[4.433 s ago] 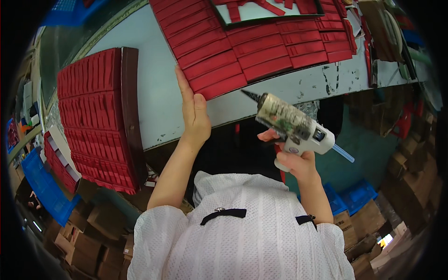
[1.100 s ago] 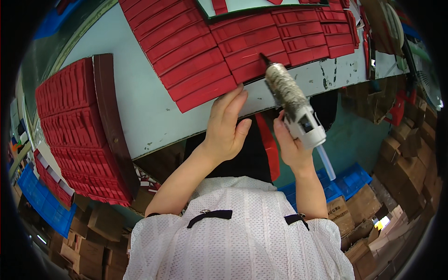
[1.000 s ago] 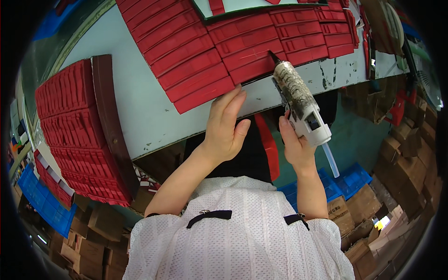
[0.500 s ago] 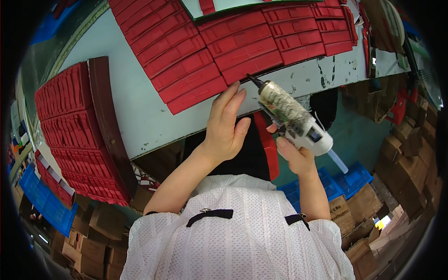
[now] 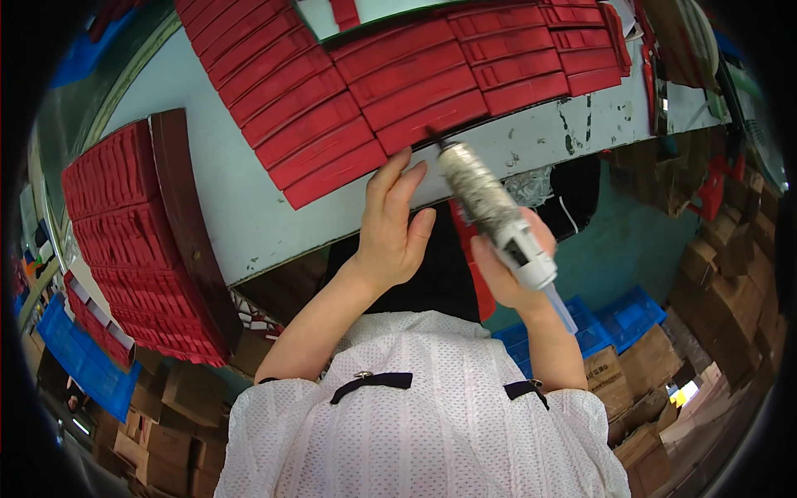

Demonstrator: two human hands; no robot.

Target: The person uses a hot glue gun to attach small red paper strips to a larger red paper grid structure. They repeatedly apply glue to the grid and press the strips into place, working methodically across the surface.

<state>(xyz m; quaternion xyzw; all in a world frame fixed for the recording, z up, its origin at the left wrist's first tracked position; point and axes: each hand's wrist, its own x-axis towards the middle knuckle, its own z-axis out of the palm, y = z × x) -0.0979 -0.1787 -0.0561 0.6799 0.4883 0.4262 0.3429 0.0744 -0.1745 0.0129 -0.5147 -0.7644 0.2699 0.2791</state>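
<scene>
In my right hand (image 5: 519, 270) is a hot glue gun (image 5: 490, 199) with a wrapped, worn barrel and a white rear body. A pale glue stick (image 5: 561, 309) sticks out of its back. The dark nozzle points up and left, at the near edge of the red folded pieces (image 5: 436, 116), which lie in overlapping rows; I cannot tell whether it touches them. My left hand (image 5: 390, 224) has its fingers stretched and thumb apart, holding nothing. Its fingertips reach the near edge of the red rows, just left of the nozzle.
The pieces lie on a white, paint-chipped table (image 5: 220, 178). A brown board (image 5: 187, 191) at left borders a second stack of red pieces (image 5: 124, 232). Blue crates (image 5: 631, 319) and cardboard boxes (image 5: 722, 303) stand below on the right. A green-edged panel (image 5: 374, 12) lies at the far side.
The glue gun in my right hand has swung left and a little up, its barrel blurred by motion. My left hand has shifted slightly left. The red rows appear a little further left.
</scene>
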